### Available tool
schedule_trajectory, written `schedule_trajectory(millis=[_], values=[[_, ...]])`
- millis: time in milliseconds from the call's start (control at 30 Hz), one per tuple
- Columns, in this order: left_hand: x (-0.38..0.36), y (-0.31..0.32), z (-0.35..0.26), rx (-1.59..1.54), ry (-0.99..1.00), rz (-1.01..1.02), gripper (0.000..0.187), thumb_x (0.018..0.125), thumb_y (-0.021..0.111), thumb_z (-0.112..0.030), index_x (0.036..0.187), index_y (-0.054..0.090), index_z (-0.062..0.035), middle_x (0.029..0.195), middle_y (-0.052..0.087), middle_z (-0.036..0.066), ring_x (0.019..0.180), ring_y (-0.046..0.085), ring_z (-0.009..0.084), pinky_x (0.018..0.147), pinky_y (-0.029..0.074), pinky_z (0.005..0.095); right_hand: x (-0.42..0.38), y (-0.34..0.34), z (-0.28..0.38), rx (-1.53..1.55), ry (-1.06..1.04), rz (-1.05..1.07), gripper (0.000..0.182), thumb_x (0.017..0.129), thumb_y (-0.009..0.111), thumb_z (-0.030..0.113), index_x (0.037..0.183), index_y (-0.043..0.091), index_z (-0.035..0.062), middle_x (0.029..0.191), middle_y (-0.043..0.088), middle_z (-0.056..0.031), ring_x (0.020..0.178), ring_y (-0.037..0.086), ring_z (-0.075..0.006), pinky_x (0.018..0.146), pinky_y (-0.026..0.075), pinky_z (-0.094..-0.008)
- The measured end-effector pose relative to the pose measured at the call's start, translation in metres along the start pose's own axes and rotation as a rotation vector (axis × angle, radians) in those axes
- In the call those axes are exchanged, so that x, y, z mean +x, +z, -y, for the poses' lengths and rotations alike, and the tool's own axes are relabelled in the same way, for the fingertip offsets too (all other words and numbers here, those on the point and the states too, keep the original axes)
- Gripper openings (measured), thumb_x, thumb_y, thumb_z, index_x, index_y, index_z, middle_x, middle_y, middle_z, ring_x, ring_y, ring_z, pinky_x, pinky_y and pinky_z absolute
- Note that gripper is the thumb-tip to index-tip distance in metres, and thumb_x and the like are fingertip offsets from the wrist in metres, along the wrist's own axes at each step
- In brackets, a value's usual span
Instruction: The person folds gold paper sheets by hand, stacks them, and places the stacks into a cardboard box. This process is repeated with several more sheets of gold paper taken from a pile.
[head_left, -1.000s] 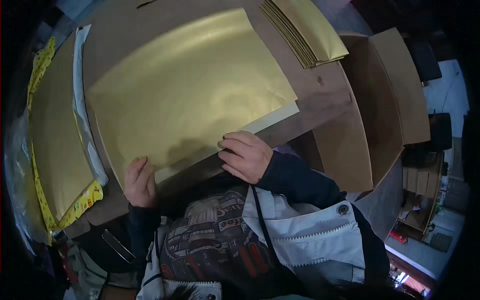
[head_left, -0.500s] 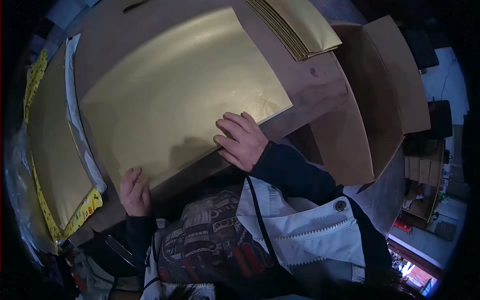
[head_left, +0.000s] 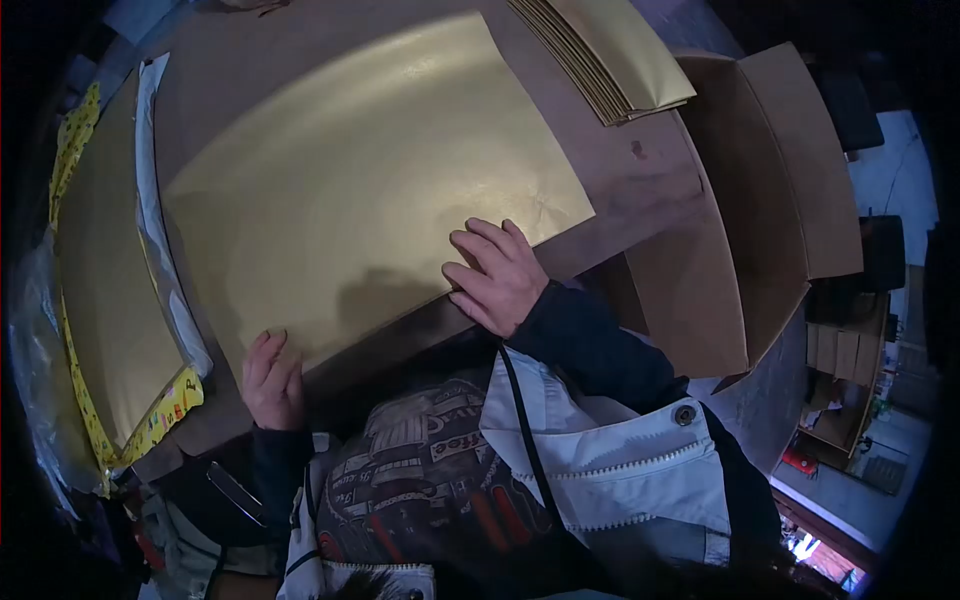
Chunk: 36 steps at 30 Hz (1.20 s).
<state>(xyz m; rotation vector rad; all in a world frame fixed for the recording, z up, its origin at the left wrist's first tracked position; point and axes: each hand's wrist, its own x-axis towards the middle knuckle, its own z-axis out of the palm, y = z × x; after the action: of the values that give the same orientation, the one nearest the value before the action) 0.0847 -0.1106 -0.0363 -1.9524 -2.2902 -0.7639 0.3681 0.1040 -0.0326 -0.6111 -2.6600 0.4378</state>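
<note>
A large gold sheet (head_left: 370, 170), seemingly paper, lies in front of me over the brown work surface. At its near left corner is my left hand (head_left: 273, 385), fingers bent and close together on the sheet's edge; its thumb is hidden. My right hand (head_left: 505, 280) rests on the near edge towards the right corner, fingers apart and slightly bent over the sheet, the thumb by the edge. Beyond the right side of the sheet lies a stack of folded gold pieces (head_left: 610, 60).
To the left, more gold sheet material (head_left: 115, 270) lies in an opened yellow printed wrapper (head_left: 165, 415). An open cardboard box (head_left: 690, 300) stands at the right, against the brown work surface (head_left: 640, 190). Shelving (head_left: 845, 370) stands farther right.
The whole view has shifted slightly. Both hands stay at the same edge of the gold sheet, the right hand a little farther right in view. The sheet lies much as before.
</note>
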Motion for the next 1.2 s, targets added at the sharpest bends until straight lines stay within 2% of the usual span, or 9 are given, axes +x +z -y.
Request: schedule_trajectory(millis=[300,533,633,700,900,1033,1100,1133,1200], values=[[0.001,0.001,-0.002,0.004,-0.012,0.001,0.015,0.073,0.067,0.001,0.088,0.068,-0.0023,0.108,0.064,0.013,0.107,0.058,0.0338,0.088,0.049,0.0406,0.0,0.002,-0.001,-0.034,0.001,0.02,0.033,0.074,0.07,0.023,0.104,0.062,0.0114,0.123,0.05,-0.0162,0.121,0.044,-0.0361,0.094,0.038,-0.0578],[0.0,-0.003,-0.004,-0.068,-0.076,0.01,0.028,0.068,0.073,-0.003,0.095,0.067,-0.0058,0.11,0.062,0.017,0.109,0.057,0.0358,0.09,0.048,0.0412,0.002,0.004,0.0,-0.035,-0.016,0.009,0.031,0.074,0.07,0.02,0.103,0.064,0.0106,0.121,0.053,-0.0165,0.115,0.048,-0.0379,0.094,0.038,-0.0554],[-0.002,-0.003,0.0,-0.064,-0.008,-0.022,0.029,0.069,0.074,-0.005,0.097,0.066,-0.0061,0.111,0.061,0.016,0.109,0.057,0.0367,0.09,0.047,0.042,0.006,-0.001,0.003,-0.062,-0.038,0.02,0.032,0.073,0.071,0.017,0.103,0.064,0.0091,0.121,0.053,-0.0183,0.115,0.048,-0.0387,0.093,0.039,-0.0534],[0.003,-0.008,-0.004,-0.061,0.035,0.021,0.029,0.069,0.074,-0.007,0.096,0.066,-0.0059,0.111,0.061,0.015,0.106,0.057,0.0369,0.088,0.048,0.0425,0.006,0.003,0.001,-0.029,-0.027,0.042,0.029,0.076,0.069,0.02,0.103,0.063,0.01,0.122,0.05,-0.018,0.117,0.045,-0.039,0.094,0.036,-0.0591],[0.002,-0.023,-0.006,-0.092,-0.045,0.08,0.03,0.069,0.072,-0.006,0.098,0.064,-0.0059,0.112,0.061,0.014,0.102,0.058,0.035,0.085,0.048,0.0426,0.006,0.006,0.0,-0.061,-0.022,0.058,0.032,0.074,0.072,0.016,0.104,0.064,0.0099,0.121,0.052,-0.0178,0.117,0.046,-0.0381,0.096,0.037,-0.0569],[-0.016,-0.043,0.016,-0.058,-0.136,-0.103,0.029,0.074,0.068,-0.005,0.103,0.064,-0.0048,0.107,0.062,0.014,0.1,0.06,0.0341,0.083,0.049,0.0404,0.013,0.003,0.004,-0.063,-0.092,0.031,0.032,0.071,0.072,0.01,0.101,0.064,0.0043,0.119,0.053,-0.0202,0.111,0.049,-0.0399,0.092,0.041,-0.049],[-0.039,-0.049,0.03,-0.191,-0.61,-0.192,0.025,0.083,0.063,-0.004,0.107,0.062,-0.0029,0.101,0.064,0.014,0.093,0.063,0.03,0.079,0.051,0.0352,0.012,0.004,0.003,-0.08,-0.102,0.038,0.032,0.071,0.072,0.01,0.101,0.064,0.0035,0.119,0.052,-0.0204,0.111,0.049,-0.0405,0.092,0.041,-0.0487],[-0.046,-0.048,0.034,-0.271,-0.612,-0.304,0.022,0.091,0.055,-0.007,0.112,0.059,-0.0013,0.095,0.066,0.013,0.084,0.065,0.0207,0.076,0.051,0.0298,0.012,0.003,0.003,-0.059,-0.114,0.041,0.032,0.072,0.07,0.009,0.102,0.064,0.0032,0.12,0.052,-0.0209,0.112,0.048,-0.0411,0.093,0.041,-0.0484],[-0.057,-0.048,0.041,-0.421,-0.747,-0.301,0.022,0.092,0.054,-0.008,0.113,0.059,-0.0008,0.096,0.066,0.012,0.082,0.064,0.0169,0.074,0.051,0.0278,0.012,0.004,0.004,-0.06,-0.12,0.053,0.031,0.073,0.07,0.009,0.103,0.064,0.0033,0.12,0.052,-0.021,0.113,0.048,-0.0412,0.094,0.041,-0.0484]])
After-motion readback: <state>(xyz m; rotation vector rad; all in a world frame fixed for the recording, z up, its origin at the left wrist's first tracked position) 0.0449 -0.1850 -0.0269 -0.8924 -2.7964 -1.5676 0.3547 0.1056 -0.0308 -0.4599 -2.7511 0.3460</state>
